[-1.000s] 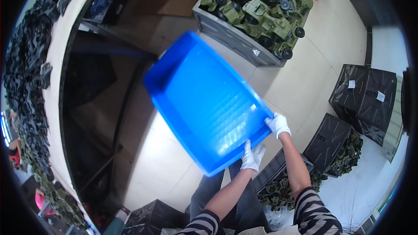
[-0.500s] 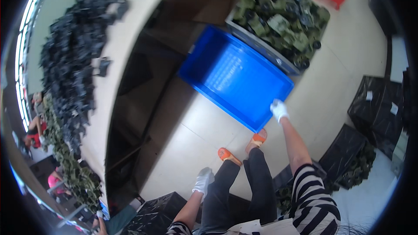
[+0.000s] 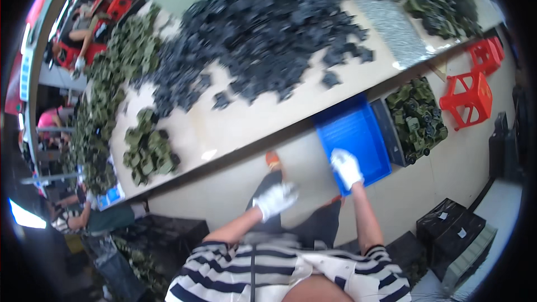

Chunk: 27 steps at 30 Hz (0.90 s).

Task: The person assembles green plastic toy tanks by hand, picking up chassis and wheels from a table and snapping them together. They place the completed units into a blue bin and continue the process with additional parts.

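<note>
My left hand [image 3: 277, 199], in a white glove, is held out in front of my body over the floor, with its fingers loosely stretched and nothing in them. My right hand [image 3: 346, 168], gloved the same way, appears over the near left part of a blue plastic bin [image 3: 376, 144] on the floor. Its fingers point away from me and look apart, slightly blurred; I cannot tell whether it touches the bin. No parts show inside the bin, whose far end lies beside the worktable edge. Ahead, dark blue-grey small parts [image 3: 251, 33] are heaped across the worktable [image 3: 218, 134].
Right of the bin stands a grey crate [image 3: 390, 132] filled with green parts [image 3: 417, 120]. Red stools [image 3: 469, 99] are farther right. Green parts [image 3: 148, 148] lie on the table's left. Black-wrapped boxes [image 3: 450, 223] stand at right. Other people [image 3: 84, 212] work at far left.
My view has swung left, bringing the worktable across the front. My right hand has left the bin's near corner area and now appears over its left side; my left hand has come up and forward.
</note>
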Available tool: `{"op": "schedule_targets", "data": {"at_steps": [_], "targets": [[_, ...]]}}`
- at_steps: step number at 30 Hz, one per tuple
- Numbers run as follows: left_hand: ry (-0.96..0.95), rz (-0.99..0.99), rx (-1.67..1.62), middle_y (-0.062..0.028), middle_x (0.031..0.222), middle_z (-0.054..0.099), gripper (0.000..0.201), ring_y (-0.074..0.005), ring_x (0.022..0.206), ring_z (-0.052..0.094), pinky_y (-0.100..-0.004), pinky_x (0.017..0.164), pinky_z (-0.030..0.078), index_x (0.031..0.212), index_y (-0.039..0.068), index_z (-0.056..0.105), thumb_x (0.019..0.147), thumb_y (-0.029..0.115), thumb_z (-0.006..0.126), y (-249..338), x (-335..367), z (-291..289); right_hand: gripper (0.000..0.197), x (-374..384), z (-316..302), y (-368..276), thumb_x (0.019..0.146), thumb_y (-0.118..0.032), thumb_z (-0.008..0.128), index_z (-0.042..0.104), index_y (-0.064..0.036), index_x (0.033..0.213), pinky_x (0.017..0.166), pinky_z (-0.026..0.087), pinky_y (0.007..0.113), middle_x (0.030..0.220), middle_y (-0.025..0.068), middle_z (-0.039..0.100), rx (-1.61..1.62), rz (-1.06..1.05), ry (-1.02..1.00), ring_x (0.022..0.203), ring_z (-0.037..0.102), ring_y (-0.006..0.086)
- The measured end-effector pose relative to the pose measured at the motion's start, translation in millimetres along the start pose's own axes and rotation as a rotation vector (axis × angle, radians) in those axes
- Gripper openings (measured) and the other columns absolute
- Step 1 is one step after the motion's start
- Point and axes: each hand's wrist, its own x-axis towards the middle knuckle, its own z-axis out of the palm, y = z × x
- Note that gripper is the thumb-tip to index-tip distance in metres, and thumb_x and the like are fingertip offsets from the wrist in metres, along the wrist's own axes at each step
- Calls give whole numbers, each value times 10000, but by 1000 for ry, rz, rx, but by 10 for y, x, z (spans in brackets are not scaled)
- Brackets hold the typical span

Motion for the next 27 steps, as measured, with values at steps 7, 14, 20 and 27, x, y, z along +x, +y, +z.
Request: {"op": "schedule_targets", "data": {"at_steps": [7,14,20,27], "targets": [[916,-236,307,-180,1040,658,337,-367,924,646,-442,803,522,1185,25,632,854,59,680,-782,-675,-2161,278,623,682,-2289,982,-190,623,675,-18,1194,712,516,255,935,70,707,145,86,-42,775,640,121],[1038,-1005,70,-180,990,706,529,-374,935,662,-425,848,516,1042,-1,651,729,391,820,-1838,-1160,-2952,290,808,1991,-3203,947,-268,584,652,-131,1194,855,525,464,1087,188,681,-430,-444,-185,976,647,396],[836,-968,76,-201,979,704,532,-362,916,676,-432,816,522,1035,15,646,664,334,856,-1453,-870,-2775,343,1270,2213,-3480,928,-218,586,595,-144,1262,856,528,460,1230,151,626,-565,-376,-69,1021,646,376],[1095,-655,-643,-53,860,688,358,-122,760,574,-308,711,497,1074,-6,660,841,234,788,-1448,-955,-3087,523,1300,2860,-3860,897,-538,594,722,-85,1126,919,514,410,1091,174,710,-593,-285,-644,1036,663,352]]}}
